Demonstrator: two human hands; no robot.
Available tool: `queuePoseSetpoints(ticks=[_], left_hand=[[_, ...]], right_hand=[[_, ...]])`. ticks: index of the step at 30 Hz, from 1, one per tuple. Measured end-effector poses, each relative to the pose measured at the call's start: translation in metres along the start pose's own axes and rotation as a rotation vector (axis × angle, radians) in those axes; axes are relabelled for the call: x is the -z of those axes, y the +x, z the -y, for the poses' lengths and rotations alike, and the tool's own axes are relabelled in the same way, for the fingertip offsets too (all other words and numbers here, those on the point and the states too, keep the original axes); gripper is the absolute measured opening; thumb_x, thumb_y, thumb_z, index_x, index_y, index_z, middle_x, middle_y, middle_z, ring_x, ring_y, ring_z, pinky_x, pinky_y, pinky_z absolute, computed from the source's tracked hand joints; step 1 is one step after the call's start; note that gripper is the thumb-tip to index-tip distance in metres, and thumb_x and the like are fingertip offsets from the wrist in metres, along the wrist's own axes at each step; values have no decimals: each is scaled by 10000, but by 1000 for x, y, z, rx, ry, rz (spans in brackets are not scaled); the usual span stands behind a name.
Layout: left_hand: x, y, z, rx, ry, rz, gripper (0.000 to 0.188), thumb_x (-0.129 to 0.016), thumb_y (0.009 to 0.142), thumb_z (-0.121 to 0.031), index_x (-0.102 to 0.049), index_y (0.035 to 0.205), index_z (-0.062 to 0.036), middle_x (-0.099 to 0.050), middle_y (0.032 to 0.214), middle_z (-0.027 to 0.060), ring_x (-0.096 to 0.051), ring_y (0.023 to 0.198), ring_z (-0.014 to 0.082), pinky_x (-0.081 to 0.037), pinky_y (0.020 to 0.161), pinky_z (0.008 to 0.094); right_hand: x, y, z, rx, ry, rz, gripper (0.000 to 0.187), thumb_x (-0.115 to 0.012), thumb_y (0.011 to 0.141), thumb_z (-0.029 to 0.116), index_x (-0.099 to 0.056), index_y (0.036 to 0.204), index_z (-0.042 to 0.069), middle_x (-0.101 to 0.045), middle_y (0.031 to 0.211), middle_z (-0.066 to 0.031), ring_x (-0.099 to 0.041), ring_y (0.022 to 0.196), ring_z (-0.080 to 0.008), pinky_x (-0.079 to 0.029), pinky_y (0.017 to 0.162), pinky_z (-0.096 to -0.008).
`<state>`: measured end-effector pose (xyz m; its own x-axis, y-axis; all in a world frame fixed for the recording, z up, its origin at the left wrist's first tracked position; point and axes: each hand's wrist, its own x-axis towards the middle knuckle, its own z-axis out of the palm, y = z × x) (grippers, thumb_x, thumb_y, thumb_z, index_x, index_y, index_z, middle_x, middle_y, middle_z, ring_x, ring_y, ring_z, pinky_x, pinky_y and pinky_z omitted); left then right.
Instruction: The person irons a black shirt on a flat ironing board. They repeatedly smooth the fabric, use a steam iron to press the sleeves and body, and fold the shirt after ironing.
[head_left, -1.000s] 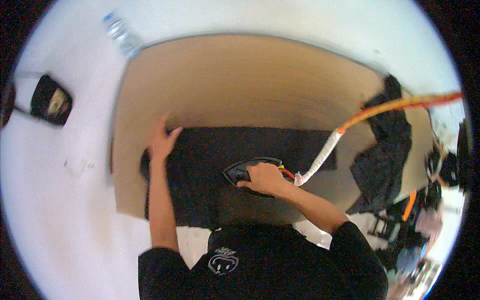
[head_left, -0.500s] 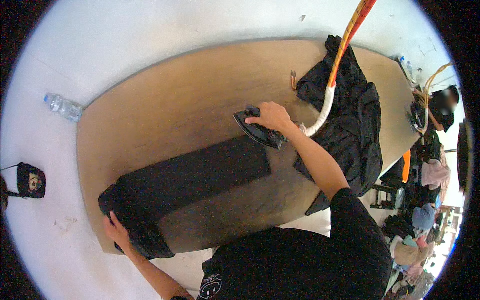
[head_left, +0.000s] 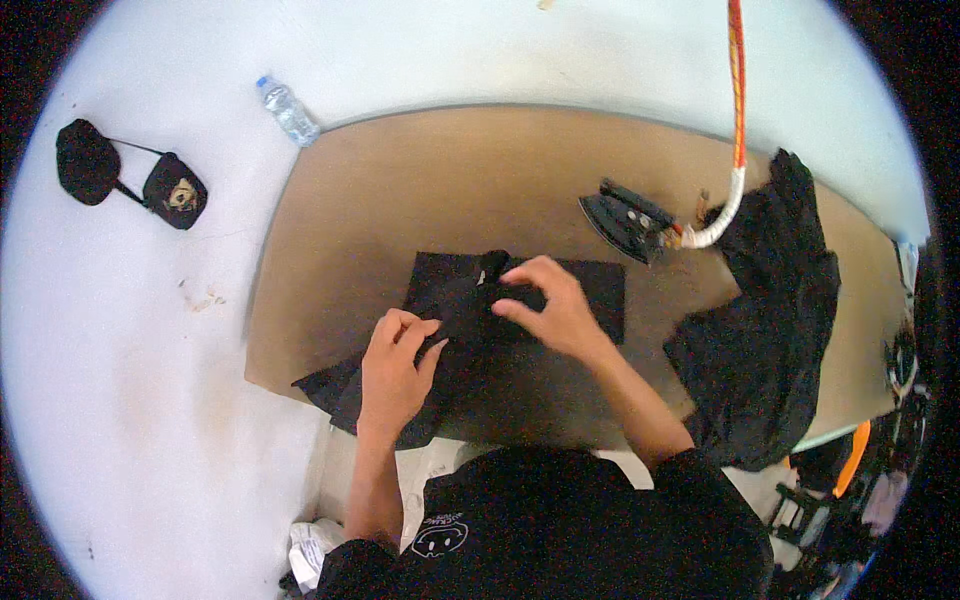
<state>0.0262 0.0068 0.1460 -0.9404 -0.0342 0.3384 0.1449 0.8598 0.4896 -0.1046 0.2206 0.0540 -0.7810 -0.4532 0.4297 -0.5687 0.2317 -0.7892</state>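
A black garment [head_left: 455,305] lies partly folded near the middle of the brown table, one end trailing toward the near left edge. My left hand [head_left: 393,372] pinches its cloth between thumb and fingers. Just right of a raised fold with a small light tag, my right hand [head_left: 555,310] has its thumb and forefinger apart, the fingertip at the fold's edge. Beneath the folded part, a flat black cloth panel [head_left: 595,300] spreads out to the right. A black iron [head_left: 628,222] rests on the table beyond my right hand, untouched.
A white-wrapped hose [head_left: 728,212] rises from the iron into an orange cord. Crumpled black clothing [head_left: 765,330] covers the right of the table [head_left: 450,180]. A plastic bottle [head_left: 288,110] lies past the far left corner; a black bag [head_left: 175,190] is farther left.
My right hand has let go of the iron, which now stands on the table. Both hands have come together over the garment, whose left end is now lifted and folded toward the middle.
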Motion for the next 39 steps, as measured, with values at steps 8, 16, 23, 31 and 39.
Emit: queuePoseSetpoints(ticks=[8,16,23,31,39], left_hand=[[-2,-68,21,-125,-58,65,326,-739,784,-58,-681,1088,-158,-573,973,54,-622,753,241,-522,654,366],[10,-112,43,-304,-170,120,206,-656,829,-59,-737,970,-187,-544,888,26,-616,671,208,-499,565,346],[14,-123,41,-414,-217,131,162,-676,800,-96,-743,923,-177,-552,890,22,-627,681,222,-496,570,361],[14,-139,41,-337,-395,412,280,-702,820,-216,-645,1073,-109,-653,998,121,-659,825,380,-529,697,467],[19,-176,39,-310,-366,998,201,-616,825,-178,-636,992,-68,-674,1045,172,-647,982,388,-525,890,464]], right_hand=[[-32,-23,107,-71,-103,223,366,-780,847,337,-639,1057,73,-577,1079,-114,-544,1116,-315,-424,988,-413],[-49,-88,152,-13,-191,96,349,-807,815,284,-646,1049,82,-547,1152,-108,-510,1168,-297,-408,1029,-416],[-44,-105,173,6,-270,262,261,-757,865,336,-633,877,107,-595,920,-33,-554,989,-308,-410,881,-448],[9,-187,163,-611,-33,-448,187,-720,915,243,-741,932,57,-697,872,6,-624,810,-124,-505,744,-312],[271,-350,337,-29,13,-1525,412,-630,969,300,-606,1287,41,-647,1248,-100,-596,1143,-276,-457,1017,-437]])
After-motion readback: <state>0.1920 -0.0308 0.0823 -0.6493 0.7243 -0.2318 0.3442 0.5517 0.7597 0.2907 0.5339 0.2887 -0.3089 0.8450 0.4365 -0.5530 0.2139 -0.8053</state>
